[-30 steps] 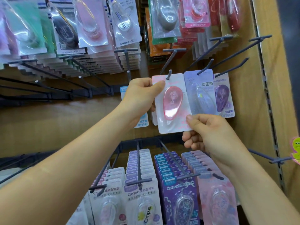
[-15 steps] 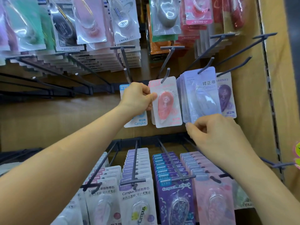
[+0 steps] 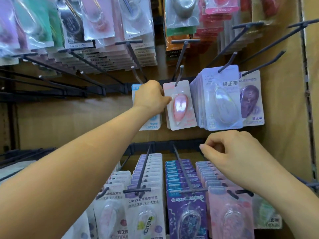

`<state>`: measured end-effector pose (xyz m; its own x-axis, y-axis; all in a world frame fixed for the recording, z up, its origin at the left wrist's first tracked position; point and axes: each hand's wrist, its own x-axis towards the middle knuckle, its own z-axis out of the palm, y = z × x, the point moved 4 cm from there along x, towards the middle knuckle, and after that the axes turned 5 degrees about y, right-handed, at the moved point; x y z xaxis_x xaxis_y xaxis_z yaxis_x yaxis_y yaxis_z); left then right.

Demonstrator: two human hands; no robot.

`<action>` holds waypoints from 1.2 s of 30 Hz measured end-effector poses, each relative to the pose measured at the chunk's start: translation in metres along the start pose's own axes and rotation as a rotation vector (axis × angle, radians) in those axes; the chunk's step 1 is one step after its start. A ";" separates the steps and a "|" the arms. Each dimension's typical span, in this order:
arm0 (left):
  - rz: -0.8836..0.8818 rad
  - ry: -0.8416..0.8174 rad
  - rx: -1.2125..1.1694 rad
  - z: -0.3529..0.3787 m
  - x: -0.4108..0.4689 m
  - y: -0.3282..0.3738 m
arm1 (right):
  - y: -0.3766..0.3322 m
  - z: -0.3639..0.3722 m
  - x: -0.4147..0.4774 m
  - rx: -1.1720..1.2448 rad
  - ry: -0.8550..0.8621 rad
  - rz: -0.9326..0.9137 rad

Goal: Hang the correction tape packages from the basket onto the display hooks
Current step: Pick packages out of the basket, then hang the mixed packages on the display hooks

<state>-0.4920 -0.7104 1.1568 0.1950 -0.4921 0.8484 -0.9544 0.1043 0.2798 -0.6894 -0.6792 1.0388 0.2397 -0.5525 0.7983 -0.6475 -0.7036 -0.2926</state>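
A pink correction tape package [image 3: 180, 106] hangs on a dark display hook [image 3: 178, 75] at the back of the middle row. My left hand [image 3: 151, 97] grips its left edge, thumb on the front. My right hand [image 3: 233, 152] hovers lower right with fingers loosely curled and holds nothing. To the right hang a stack of lilac packages [image 3: 222, 99] and a purple package [image 3: 250, 100]. A blue-topped package [image 3: 151, 123] shows behind my left hand. The basket is out of view.
Long bare hooks [image 3: 259, 42] jut forward at upper right, and more bare hooks [image 3: 51, 69] at left. Full rows of packages [image 3: 103, 18] hang above. Full rows of packages [image 3: 186, 195] also fill the hooks below. The wooden side panel [image 3: 310, 100] closes the right.
The pink package slid back along its hook to the rear with my left hand. My right hand let go of its lower edge and dropped away, empty.
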 end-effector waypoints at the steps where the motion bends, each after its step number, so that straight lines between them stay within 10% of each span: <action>1: -0.012 -0.002 -0.041 -0.005 -0.006 0.000 | 0.002 -0.001 0.000 0.016 -0.005 -0.001; 14: 0.002 0.014 -0.182 -0.145 -0.196 -0.083 | -0.111 0.003 -0.034 0.356 0.025 -0.298; 36: -1.027 -0.489 0.533 -0.390 -0.710 -0.347 | -0.405 0.323 -0.398 0.093 -1.191 -0.782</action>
<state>-0.2109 -0.0598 0.6322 0.9059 -0.4193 0.0596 -0.4067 -0.8218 0.3990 -0.2884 -0.3184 0.6693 0.9913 -0.0223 -0.1294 -0.0303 -0.9977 -0.0606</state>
